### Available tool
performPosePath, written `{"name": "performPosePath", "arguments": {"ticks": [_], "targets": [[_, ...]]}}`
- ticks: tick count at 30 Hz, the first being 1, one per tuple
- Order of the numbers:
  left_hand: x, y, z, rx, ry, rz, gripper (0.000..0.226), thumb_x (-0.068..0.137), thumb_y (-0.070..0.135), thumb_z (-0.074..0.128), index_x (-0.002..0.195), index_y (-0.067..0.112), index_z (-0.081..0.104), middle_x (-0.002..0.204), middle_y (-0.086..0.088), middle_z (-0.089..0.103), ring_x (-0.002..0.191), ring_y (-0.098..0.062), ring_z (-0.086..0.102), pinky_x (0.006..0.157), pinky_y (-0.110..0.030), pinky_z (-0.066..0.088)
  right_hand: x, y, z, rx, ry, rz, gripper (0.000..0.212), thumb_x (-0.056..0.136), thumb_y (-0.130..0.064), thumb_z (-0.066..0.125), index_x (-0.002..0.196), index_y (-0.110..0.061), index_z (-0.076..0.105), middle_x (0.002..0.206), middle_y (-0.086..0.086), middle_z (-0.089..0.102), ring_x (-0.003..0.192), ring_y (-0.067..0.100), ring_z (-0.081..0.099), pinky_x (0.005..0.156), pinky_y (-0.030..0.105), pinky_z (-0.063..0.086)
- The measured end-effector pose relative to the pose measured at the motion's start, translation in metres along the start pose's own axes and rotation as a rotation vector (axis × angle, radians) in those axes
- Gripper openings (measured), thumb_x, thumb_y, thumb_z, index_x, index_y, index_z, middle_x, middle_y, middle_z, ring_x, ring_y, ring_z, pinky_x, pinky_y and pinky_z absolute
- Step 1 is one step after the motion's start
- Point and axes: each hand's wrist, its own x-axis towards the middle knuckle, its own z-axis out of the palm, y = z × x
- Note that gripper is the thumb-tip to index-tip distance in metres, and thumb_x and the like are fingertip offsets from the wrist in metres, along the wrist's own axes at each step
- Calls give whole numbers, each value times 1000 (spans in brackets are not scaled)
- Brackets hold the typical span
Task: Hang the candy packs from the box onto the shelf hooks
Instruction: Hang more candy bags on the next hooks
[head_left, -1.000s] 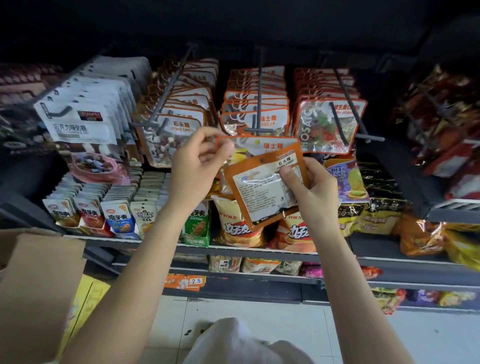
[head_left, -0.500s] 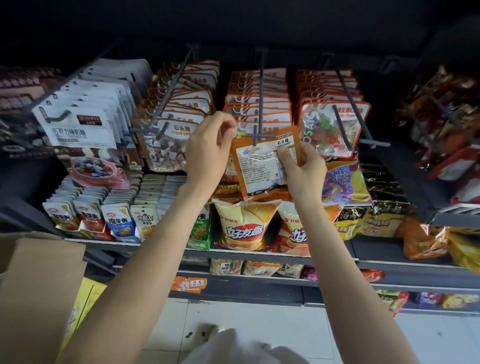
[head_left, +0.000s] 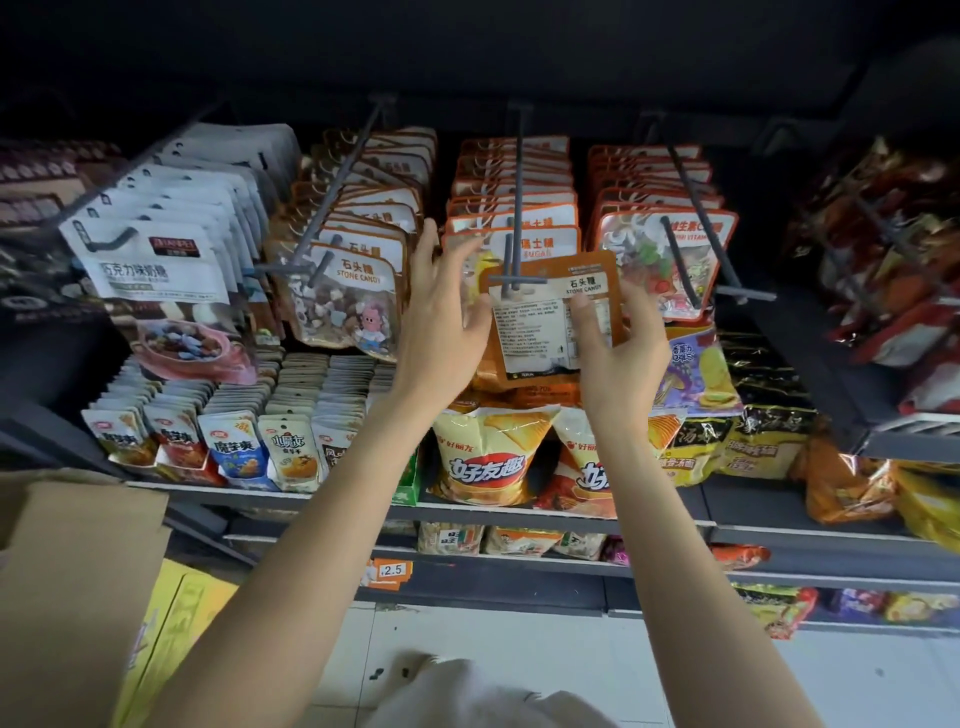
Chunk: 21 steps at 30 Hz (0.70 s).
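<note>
An orange stone candy pack (head_left: 540, 332) hangs back side out at the front tip of the middle shelf hook (head_left: 517, 208), the hook passing through its top hole. My right hand (head_left: 623, 364) pinches the pack's right edge, thumb on the printed label. My left hand (head_left: 441, 312) is beside the pack's left edge with fingers spread and straight, fingertips just touching it. Behind it hang several orange packs on the same hook. The brown cardboard box (head_left: 78, 571) is at the lower left; its contents are hidden.
Matching stone candy packs (head_left: 343, 306) fill the hook to the left, white packs (head_left: 156, 270) further left, vitamin candy packs (head_left: 665, 260) on the right hook. Chip bags (head_left: 483, 457) stand on the shelf (head_left: 519, 514) below. White floor tiles lie underneath.
The pack went up from chest height onto the middle hook's tip. My left hand let go of its top corner and spread open; my right hand stayed on the right edge.
</note>
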Motion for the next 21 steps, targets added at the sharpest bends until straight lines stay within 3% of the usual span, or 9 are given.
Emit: {"name": "performPosePath", "arguments": {"ticks": [2, 4, 5, 7, 9, 13, 17, 19, 21], "targets": [[-22, 11, -4, -58, 23, -8, 44, 93, 11, 58, 135, 15, 46, 158, -12, 16, 129, 12, 7, 101, 6, 10, -15, -2, -13, 57, -3, 10, 22, 94, -28, 62, 106, -10, 65, 92, -9, 65, 83, -1, 56, 71, 13, 42], [-47, 20, -7, -191, 76, -8, 36, 92, 21, 59, 127, 14, 52, 145, -9, 38, 136, -5, 29, 114, -24, 29, -34, -6, -24, 96, 22, 0, 15, 94, -24, 63, 101, -10, 66, 85, -13, 64, 77, -2, 57, 67, 10, 40], [-60, 23, -9, -320, 40, -49, 36, 90, 29, 59, 123, 14, 54, 135, -5, 50, 129, -10, 45, 107, -35, 41, -44, -9, -26, 92, 49, -53, 13, 92, -20, 64, 100, -10, 67, 86, -11, 65, 78, 0, 58, 67, 9, 42], [-80, 37, -18, -654, -160, -233, 47, 80, 43, 63, 120, 19, 56, 119, 5, 64, 113, -8, 59, 94, -30, 50, -66, -9, -26, 30, 74, -258, 9, 90, -8, 66, 96, -6, 71, 87, -6, 67, 77, 6, 60, 69, 12, 45], [-89, 42, -20, -870, -249, -376, 46, 76, 38, 73, 117, 24, 58, 110, 8, 70, 106, -6, 64, 88, -23, 52, -83, -3, -21, -43, 28, -501, 14, 92, -6, 61, 90, -2, 74, 88, 2, 70, 80, 18, 65, 73, 23, 50], [-92, 27, -24, -808, -79, -465, 25, 87, 3, 64, 107, 18, 65, 94, 4, 72, 85, -4, 68, 72, -16, 52, -93, 20, -15, -120, -206, -674, 14, 87, -12, 73, 99, -5, 74, 103, 7, 70, 96, 26, 63, 82, 38, 51], [-91, 4, -42, -686, -68, -428, 22, 89, 8, 62, 97, 28, 69, 89, 15, 72, 84, -1, 65, 71, -18, 49, -95, 25, -14, -169, -366, -689, 35, 85, -30, 74, 114, -10, 70, 133, 14, 55, 129, 31, 44, 109, 39, 35], [-87, -2, -56, -624, -91, -375, 24, 89, 7, 62, 93, 29, 69, 84, 21, 71, 80, 2, 64, 67, -15, 48, -93, 18, -11, -161, -355, -622, 35, 89, -29, 68, 120, -12, 67, 140, 17, 45, 135, 32, 36, 113, 36, 28], [-82, -9, -71, -530, -137, -306, 24, 91, 8, 61, 93, 31, 68, 70, 25, 65, 70, 4, 61, 60, -12, 46, -88, 9, -6, -95, -402, -507, 39, 91, -29, 65, 128, -19, 60, 142, 13, 41, 136, 19, 34, 111, 25, 28]]}}
